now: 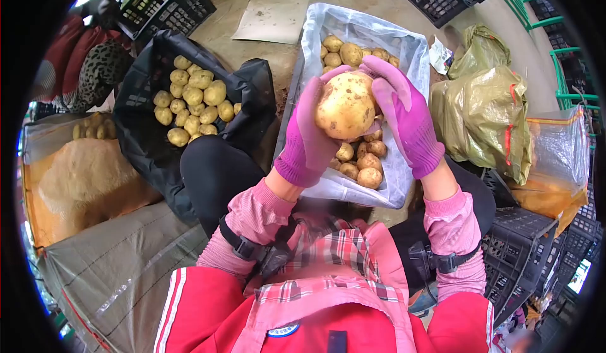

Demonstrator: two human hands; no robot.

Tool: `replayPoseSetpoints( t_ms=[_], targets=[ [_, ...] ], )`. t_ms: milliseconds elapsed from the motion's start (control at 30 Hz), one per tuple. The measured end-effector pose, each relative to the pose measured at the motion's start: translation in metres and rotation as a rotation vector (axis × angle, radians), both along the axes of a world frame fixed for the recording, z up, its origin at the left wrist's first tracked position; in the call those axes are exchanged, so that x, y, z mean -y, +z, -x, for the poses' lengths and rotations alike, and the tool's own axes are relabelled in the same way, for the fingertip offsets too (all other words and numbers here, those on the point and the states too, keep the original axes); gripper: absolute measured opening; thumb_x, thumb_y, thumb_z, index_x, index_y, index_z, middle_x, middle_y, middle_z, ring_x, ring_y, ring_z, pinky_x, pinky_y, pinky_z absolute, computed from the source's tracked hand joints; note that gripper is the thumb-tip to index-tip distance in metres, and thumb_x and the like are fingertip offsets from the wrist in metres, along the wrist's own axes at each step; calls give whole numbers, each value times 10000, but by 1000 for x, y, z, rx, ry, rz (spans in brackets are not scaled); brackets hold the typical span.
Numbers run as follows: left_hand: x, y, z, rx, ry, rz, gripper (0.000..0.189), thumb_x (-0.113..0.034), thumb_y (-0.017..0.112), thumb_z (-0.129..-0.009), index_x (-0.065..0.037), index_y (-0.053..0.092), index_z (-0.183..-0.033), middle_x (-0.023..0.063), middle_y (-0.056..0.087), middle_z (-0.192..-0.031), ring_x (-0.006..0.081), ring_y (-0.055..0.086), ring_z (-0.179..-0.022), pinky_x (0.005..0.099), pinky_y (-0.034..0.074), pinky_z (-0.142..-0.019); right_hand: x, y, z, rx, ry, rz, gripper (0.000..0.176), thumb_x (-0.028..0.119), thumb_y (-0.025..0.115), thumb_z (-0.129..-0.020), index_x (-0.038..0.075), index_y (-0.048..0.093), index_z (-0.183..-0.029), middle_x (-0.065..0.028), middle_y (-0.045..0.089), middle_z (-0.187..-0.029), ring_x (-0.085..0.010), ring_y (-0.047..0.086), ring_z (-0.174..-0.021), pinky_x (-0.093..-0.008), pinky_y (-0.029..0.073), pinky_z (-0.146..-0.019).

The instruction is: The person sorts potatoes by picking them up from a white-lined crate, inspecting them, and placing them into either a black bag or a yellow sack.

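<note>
Now holding big potato [344, 105] between left hand [306, 132] and right hand [410, 116], up above white-lined crate [413, 59] | with fingers [380, 69] bent part way, hugging both its sides | keep low over crate, turn slowly to see dirty spots, don't squeeze hard | mind small potatoes [369, 161] inside crate, and black bag [140, 97] of potatoes left of crate

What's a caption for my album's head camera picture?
Two gloved hands hold a big potato over a plastic-lined container of potatoes.
</note>
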State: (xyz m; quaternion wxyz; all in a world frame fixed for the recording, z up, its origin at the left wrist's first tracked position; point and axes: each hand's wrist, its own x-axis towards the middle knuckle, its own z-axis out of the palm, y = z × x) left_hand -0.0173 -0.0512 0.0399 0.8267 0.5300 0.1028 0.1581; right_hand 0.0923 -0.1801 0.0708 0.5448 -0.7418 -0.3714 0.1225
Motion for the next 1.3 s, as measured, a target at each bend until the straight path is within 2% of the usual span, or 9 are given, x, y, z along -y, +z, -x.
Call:
replayPoseSetpoints(
  t_ms=[133, 433, 567, 633, 800, 933, 1067, 1167, 1300],
  targets=[
    [-5, 13, -1, 36, 14, 310, 426, -246, 482, -1052, 6, 496, -1394, 129, 588, -1324, 201, 578, -1214, 311, 445, -1036, 3, 7, 8, -360, 109, 41, 692, 422, 715, -916, 21, 479, -1428, -132, 624, -1256, -192, 603, -1119, -322, 490, -951],
    [-20, 0, -2, 50, 29, -776, 395, -190, 487, -1036, 23, 511, -1367, 152, 640, -1249, 252, 619, -1150, 341, 464, -1012, 16, 1, 12, -478, 97, -15, 716, 421, 795, -844, 6, 530, -1363, -95, 640, -1201, -169, 615, -1081, -302, 519, -892],
    [-21, -12, -4, 78, 155, -1205, 401, -79, 573, -983, 37, 492, -1358, 187, 664, -1176, 289, 665, -1045, 369, 522, -934, 14, -1, 14, 17, -23, 99, 685, 440, 771, -847, 17, 555, -1341, -151, 660, -1216, -264, 664, -1087, -351, 530, -900],
    [-12, -36, -1, 126, 129, -1001, 466, -42, 595, -962, 43, 437, -1392, 183, 655, -1175, 273, 679, -1010, 365, 555, -862, 15, 0, 18, 306, -82, 250, 658, 443, 750, -859, 27, 565, -1334, -181, 660, -1220, -320, 671, -1089, -374, 532, -906],
    [2, -36, 8, -84, -99, -599, 553, -128, 597, -940, 31, 371, -1419, 163, 642, -1148, 240, 690, -946, 318, 570, -690, 17, 3, 13, 28, -195, 155, 285, 269, 611, -962, 32, 704, -1089, -166, 727, -1013, -327, 699, -992, -373, 546, -809],
    [3, -53, 5, -159, -47, -547, 818, -78, 801, -746, 42, 352, -1419, 203, 631, -1155, 285, 670, -1007, 358, 555, -779, 21, -1, 0, -6, -95, 117, 283, 231, 614, -959, 42, 682, -1158, -149, 721, -1076, -296, 699, -1031, -360, 533, -863],
    [2, -40, 8, -57, -24, -252, 777, -130, 760, -844, 30, 318, -1463, 202, 590, -1220, 256, 681, -966, 331, 585, -681, 15, 5, 16, 88, 9, 159, 376, 202, 610, -969, 63, 596, -1318, -178, 664, -1226, -333, 633, -1177, -365, 493, -972],
    [6, -42, 12, -7, 62, -472, 924, -19, 836, -728, 51, 298, -1476, 232, 563, -1252, 298, 661, -1033, 362, 574, -785, 13, -3, 18, 9, 10, 182, 365, 210, 551, -1033, 72, 562, -1371, -149, 657, -1243, -215, 617, -1175, -333, 471, -974],
    [3, -33, 6, -44, 133, -768, 790, -76, 779, -801, 53, 353, -1454, 220, 566, -1280, 291, 640, -1086, 371, 549, -881, 11, 0, 16, -34, -21, 124, 424, 195, 622, -974, 83, 548, -1377, -151, 658, -1249, -293, 638, -1177, -337, 496, -965]
  ],
)
